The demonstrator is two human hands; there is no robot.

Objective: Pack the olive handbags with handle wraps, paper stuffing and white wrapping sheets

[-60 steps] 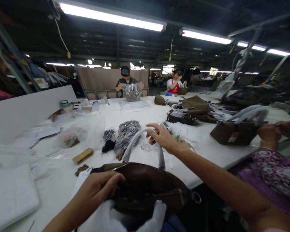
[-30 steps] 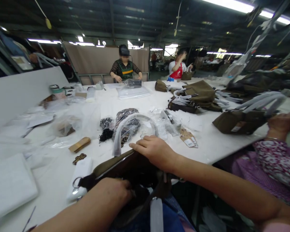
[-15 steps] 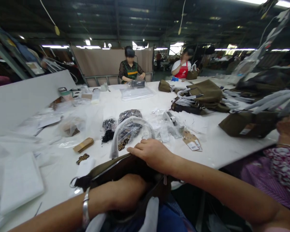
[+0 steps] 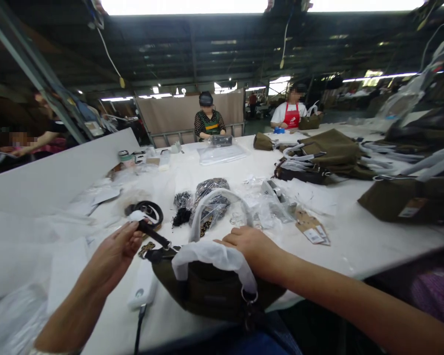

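Observation:
An olive-green handbag (image 4: 210,296) lies at the table's front edge, its handles (image 4: 216,251) wrapped in white covering. My left hand (image 4: 118,254) is closed on one end of a dark shoulder strap (image 4: 153,235), whose metal clip meets the bag's left corner. More of the strap seems to lie coiled behind that hand. My right hand (image 4: 253,249) is closed on the bag's top edge behind the near handle; its fingertips are partly hidden. A leopard-print charm (image 4: 146,249) lies by the bag's left corner.
Black small parts (image 4: 182,216) and a clear bag of patterned pieces (image 4: 216,195) lie beyond the handbag. Paper tags (image 4: 313,229) and more olive bags (image 4: 335,150) sit to the right. A white power strip (image 4: 142,288) is at front left. Two co-workers sit across the table.
My left hand has come out of the handbag and now holds the strap to its left. The bag's near handle has come up over the opening. The head view has tilted up.

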